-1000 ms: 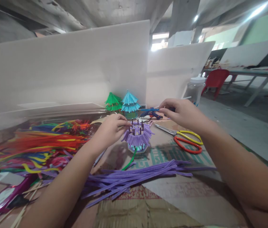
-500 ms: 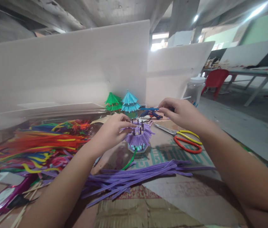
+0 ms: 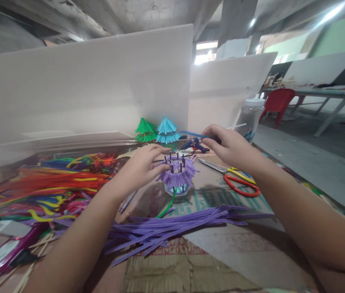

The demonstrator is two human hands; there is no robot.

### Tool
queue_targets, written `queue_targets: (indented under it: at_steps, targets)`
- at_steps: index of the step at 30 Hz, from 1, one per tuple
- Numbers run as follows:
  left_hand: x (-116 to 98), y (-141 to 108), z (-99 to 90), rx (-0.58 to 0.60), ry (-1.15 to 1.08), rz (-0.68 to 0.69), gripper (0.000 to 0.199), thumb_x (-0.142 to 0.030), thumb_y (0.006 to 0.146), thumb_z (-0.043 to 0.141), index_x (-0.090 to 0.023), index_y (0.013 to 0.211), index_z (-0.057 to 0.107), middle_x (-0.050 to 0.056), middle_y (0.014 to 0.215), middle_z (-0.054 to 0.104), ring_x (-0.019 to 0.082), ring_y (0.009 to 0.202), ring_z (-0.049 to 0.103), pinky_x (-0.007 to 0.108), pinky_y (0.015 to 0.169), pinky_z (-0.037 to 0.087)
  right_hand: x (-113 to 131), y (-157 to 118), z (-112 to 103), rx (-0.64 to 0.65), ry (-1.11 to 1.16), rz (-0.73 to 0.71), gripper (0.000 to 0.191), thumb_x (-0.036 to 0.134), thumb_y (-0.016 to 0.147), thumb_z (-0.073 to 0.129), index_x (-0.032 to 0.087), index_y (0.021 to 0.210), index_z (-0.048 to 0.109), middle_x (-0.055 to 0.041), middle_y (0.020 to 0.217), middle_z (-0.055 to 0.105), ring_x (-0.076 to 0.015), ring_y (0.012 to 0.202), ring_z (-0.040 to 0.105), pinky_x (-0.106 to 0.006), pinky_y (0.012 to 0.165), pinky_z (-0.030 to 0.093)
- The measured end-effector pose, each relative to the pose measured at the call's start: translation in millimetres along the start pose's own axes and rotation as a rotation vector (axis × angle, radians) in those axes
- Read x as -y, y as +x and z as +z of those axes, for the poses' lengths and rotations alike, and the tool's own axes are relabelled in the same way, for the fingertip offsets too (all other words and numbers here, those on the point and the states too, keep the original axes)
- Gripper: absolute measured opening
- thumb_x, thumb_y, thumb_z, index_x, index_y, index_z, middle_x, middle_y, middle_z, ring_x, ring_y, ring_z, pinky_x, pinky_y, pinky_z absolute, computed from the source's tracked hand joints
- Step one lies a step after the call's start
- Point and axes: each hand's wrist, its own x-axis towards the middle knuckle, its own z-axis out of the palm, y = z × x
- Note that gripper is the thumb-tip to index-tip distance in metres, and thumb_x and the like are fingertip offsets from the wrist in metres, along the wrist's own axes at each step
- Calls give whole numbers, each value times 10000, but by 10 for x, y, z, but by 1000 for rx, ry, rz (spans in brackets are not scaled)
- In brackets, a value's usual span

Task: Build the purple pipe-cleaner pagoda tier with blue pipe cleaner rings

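Right hand point(image 3: 231, 147) has its grip closed on a slim blue rod point(image 3: 192, 134), exact type unclear; left hand point(image 3: 140, 165) has thumb and fingers parted, nothing clearly held, at the near-left edge of the purple fringed model point(image 3: 179, 179). Model sits upright mid-tabletop on cardboard point(image 3: 230, 264). Main risk: left thumb beside the dark posts point(image 3: 183, 163); a sideways push could tilt one or shift the light-looking base. Fringe strips could bend or come off if fingertips catch. Green pipe cleaner point(image 3: 168, 207) runs out front from the base; tugging it might drag the model. Rod tip could knock the blue roofed model point(image 3: 168, 129) if swung left. Right forearm overlaps the scissors point(image 3: 242, 186) in view; dropping low, it could bump their handles.
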Motion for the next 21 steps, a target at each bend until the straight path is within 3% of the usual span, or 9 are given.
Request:
queue_targets:
  at_steps: [2,4,6,9,12,16,21]
  targets:
    - [197,-13,33,86,-90,-113,857,-504,805,732,-164,1518,399,164,1517,483,324,1390,457,472,1158,364,15,3,15,10,13,13,184,315,918,559,188,975,679,-44,843,712,-176,728,603,-287,644,395]
    - [439,-28,121,227,-244,-222,1090,-552,729,774,-190,1594,219,175,1624,322,345,1454,387,484,1177,345,2,13,30,45,20,14,192,306,913,573,194,990,708,-46,892,739,-183,782,638,-287,672,414]
    - [647,-35,256,356,-460,-245,1154,-556,725,777,-230,1613,116,170,1658,236,330,1466,381,465,1158,382,-32,26,45,74,9,4,211,303,926,558,196,1002,724,-54,947,757,-195,848,662,-294,713,430]
    - [770,-27,463,352,-662,-162,1204,-495,693,834,-264,1613,93,155,1670,198,299,1519,281,470,1170,366,-73,37,49,77,-37,8,243,328,944,539,192,1005,730,-64,948,764,-206,848,672,-304,704,428]
    - [682,-13,567,309,-685,-125,1163,-430,713,840,-273,1611,117,149,1642,291,272,1499,332,473,1166,378,-66,29,20,59,-62,12,243,330,939,540,191,999,732,-64,911,761,-203,802,666,-304,676,422]
    - [480,-2,529,311,-537,-100,1112,-407,722,832,-251,1605,175,152,1623,333,275,1439,437,423,1142,424,-69,28,-11,72,-86,7,236,326,926,553,196,987,740,-60,885,763,-204,781,666,-302,671,430]
    - [262,14,467,259,-371,-48,1150,-409,680,867,-213,1598,203,182,1636,281,317,1510,293,479,1220,286,-236,92,115,370,-33,41,302,346,988,488,205,936,750,-61,834,777,-224,819,704,-321,738,490]
